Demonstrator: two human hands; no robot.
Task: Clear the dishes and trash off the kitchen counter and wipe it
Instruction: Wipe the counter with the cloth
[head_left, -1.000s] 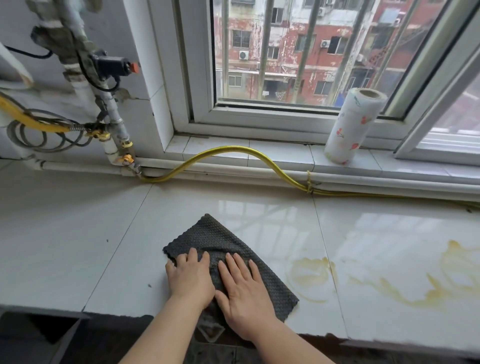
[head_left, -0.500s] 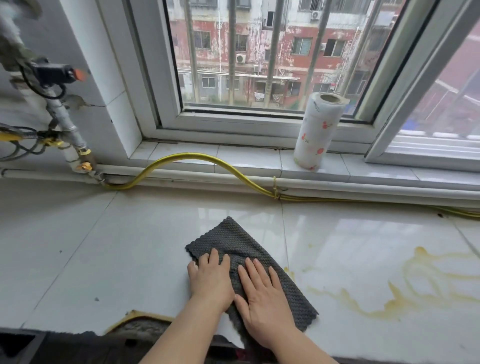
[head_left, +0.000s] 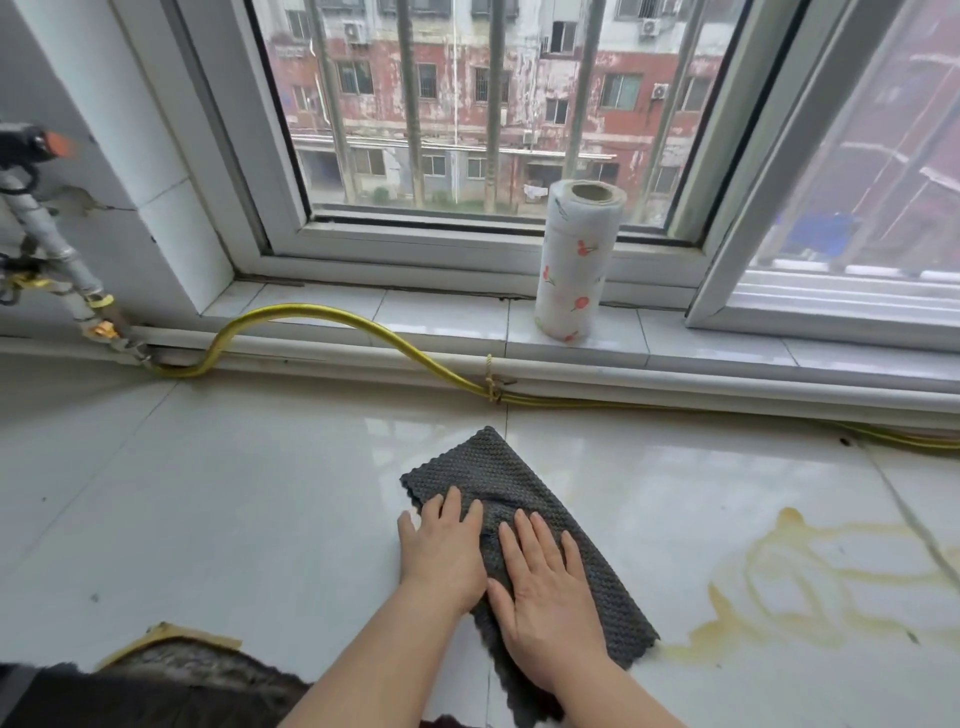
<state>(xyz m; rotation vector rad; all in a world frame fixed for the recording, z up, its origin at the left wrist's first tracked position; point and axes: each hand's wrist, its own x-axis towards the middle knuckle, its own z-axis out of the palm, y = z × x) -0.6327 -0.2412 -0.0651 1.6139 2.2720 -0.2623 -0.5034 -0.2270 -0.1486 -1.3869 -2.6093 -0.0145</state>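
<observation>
Right, both hands are flat on the grey cloth (head_left: 498, 478), which lies on the white worktop (head_left: 234, 519) near its front edge. One corner points toward the windowsill (head_left: 441, 317), and the near end seems to droop past the worktop's lip. My left hand (head_left: 441, 558) sits on the cloth's left edge, fingers (head_left: 451, 503) straight and together, with the outer side of the hand partly off onto bare worktop. The right hand (head_left: 545, 597) is just beside it, fingers (head_left: 523, 532) flat and splayed across the middle of the fabric. Neither hand is pinching anything; these are open palms pressing down, that's all. The cloth looks like waffle-weave microfibre, light and floppy with no stiffness, so I judge it'll bunch or fold over if I push from one edge only. The surface underneath is glossy and probably slick, so the fabric should glide easily under flat pressure. Palms spread wide over the centre is the hold I'd want, not a grab at a corner. Off to the right, the yellowish-brown stain (head_left: 810, 587) sprawls over the worktop, its near trail reaching right up to the cloth's right corner. That's the obvious target, and it may need firmer pressure if it's dried on. Nothing fragile is close: the paper towel roll (head_left: 574, 265) stands upright on the windowsill, well apart. The yellow hose (head_left: 311, 314) runs along the back, not touching the cloth.
</observation>
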